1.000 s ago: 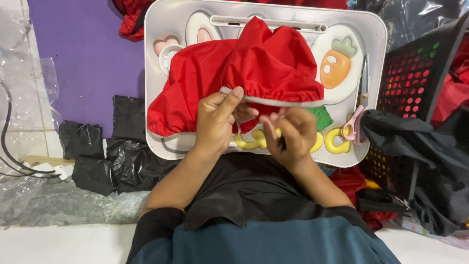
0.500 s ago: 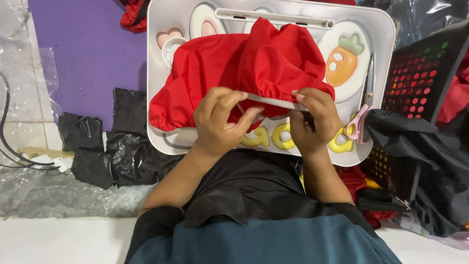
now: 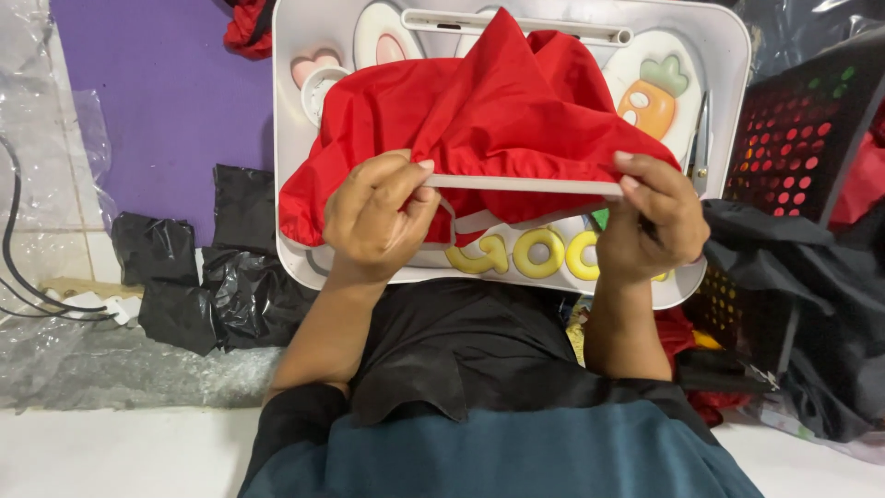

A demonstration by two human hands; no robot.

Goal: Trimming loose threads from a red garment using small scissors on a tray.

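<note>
Your left hand (image 3: 373, 221) and right hand (image 3: 650, 221) pinch the red garment's (image 3: 489, 106) white waistband (image 3: 521, 184) taut between them, fingers closed on it, over the white tray (image 3: 728, 55) at twelve o'clock.

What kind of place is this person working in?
Probably a home or small workshop floor used for handling clothing. Both hands stretch a white elastic band on a red garment over a white lap tray, with a black crate and plastic bags alongside.
</note>
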